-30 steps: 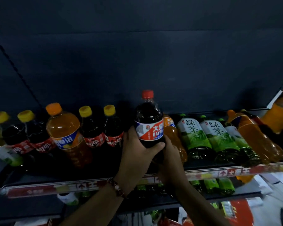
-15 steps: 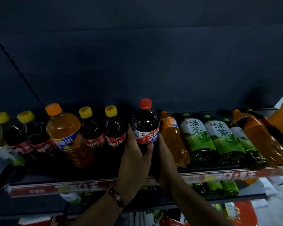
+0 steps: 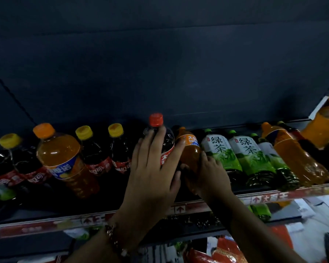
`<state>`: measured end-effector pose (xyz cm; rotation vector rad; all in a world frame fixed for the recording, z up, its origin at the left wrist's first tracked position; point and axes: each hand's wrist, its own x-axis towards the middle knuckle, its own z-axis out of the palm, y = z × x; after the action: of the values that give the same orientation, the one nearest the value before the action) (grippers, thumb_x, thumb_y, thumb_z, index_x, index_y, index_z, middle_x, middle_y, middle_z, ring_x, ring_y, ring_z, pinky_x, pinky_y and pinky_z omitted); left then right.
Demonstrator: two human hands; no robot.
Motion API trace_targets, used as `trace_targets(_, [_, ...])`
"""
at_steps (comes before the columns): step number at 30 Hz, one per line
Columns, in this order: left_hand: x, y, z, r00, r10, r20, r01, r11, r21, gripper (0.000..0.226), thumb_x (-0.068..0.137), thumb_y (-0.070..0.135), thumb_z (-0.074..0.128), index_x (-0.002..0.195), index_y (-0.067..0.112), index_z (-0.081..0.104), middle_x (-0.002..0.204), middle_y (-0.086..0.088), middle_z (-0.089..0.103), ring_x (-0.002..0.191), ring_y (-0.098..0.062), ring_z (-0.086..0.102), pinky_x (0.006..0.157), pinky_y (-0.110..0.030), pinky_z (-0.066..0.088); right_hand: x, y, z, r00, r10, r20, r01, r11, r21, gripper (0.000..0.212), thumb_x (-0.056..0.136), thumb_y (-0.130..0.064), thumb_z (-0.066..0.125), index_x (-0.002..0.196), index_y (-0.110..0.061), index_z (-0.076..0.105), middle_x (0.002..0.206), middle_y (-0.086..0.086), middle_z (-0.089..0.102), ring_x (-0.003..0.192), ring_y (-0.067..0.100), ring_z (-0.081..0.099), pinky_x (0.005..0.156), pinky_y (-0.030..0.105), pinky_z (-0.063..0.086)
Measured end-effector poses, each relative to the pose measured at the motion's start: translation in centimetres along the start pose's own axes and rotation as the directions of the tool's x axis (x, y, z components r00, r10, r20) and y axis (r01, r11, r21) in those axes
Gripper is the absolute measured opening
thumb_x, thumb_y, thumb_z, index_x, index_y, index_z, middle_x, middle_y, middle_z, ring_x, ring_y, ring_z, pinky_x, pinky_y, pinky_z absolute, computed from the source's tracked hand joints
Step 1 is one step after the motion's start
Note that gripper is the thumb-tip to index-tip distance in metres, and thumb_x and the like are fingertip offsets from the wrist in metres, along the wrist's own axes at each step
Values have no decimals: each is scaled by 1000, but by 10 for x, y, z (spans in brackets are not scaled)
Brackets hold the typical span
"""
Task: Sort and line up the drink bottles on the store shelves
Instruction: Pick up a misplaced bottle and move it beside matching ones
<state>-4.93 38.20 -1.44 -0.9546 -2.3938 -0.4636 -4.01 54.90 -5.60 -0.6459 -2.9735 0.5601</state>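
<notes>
dim, underexposed store scene, soft overall blur, wide-angle bending at edges, glare on bottle shoulders.

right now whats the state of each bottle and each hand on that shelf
red-capped cola bottle: upright, capped, left hand on it
left hand: fingers straight, pressing the cola bottle
orange Dayao bottle: leaning, gripped low by right hand
right hand: fingers curled round the orange bottle
green tea bottles: capped, leaning right
yellow-capped cola bottles: upright, capped
</notes>
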Motion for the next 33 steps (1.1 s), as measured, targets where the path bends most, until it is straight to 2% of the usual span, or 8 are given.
trace_targets(6, [45,-10,-13,996,-51,77,25,952,304,104,76,42,75,156,18,14,159,-26,12,146,-43,15,118,-57,8,25,-11,-6,990,28,140,2,979,-206,85,87,-55,61,144,2,33,141,21,44,131,36,42,102,38,45])
trace_targets(13, [52,-20,-10,995,-36,97,-5,918,396,109,71,55,72,150,0,19,150,-22,37,142,-36,31,118,-53,20,32,-10,4,967,35,250,66,921,-385,97,75,-60,69,142,3,36,141,22,42,132,40,38,105,44,38])
trace_targets(17, [52,-26,-12,997,-16,73,-14,919,394,103,72,56,65,148,2,21,150,-20,39,143,-36,31,117,-55,21,24,-13,8,986,44,163,-29,995,-90,84,77,-51,72,132,-1,33,125,14,56,121,34,51,86,35,48])
trace_targets(20, [52,-29,-13,997,-16,71,-14,915,402,100,73,56,61,147,2,22,149,-21,41,142,-37,32,116,-55,22,21,-10,13,974,54,218,-92,981,171,68,86,-54,62,125,-5,35,111,10,66,103,31,65,84,37,52])
trace_targets(23, [51,-31,-14,996,-25,89,-14,909,418,104,72,57,66,147,3,19,149,-21,40,143,-37,31,116,-54,22,19,-3,17,949,45,311,-121,966,228,56,75,-64,61,97,-12,58,87,6,68,88,27,70,76,33,54])
trace_targets(26, [51,-32,-14,996,-30,86,-8,911,413,105,71,58,68,147,3,21,150,-21,39,143,-37,31,116,-55,23,20,1,19,960,19,281,-90,965,245,51,69,-65,58,68,-15,60,68,-1,65,67,20,67,63,27,50])
trace_targets(29, [51,-32,-14,995,-41,94,-1,913,408,102,72,59,60,148,4,20,151,-20,38,144,-36,29,117,-55,20,20,5,21,942,9,336,-148,909,390,61,63,-73,60,73,-13,67,69,2,70,69,21,70,69,35,56])
trace_targets(33, [52,-33,-15,993,-52,105,6,918,397,104,72,59,64,148,6,17,151,-18,38,144,-35,29,117,-54,21,14,10,16,879,80,470,-403,653,641,61,74,-69,67,93,-12,71,79,5,76,71,19,73,71,32,57])
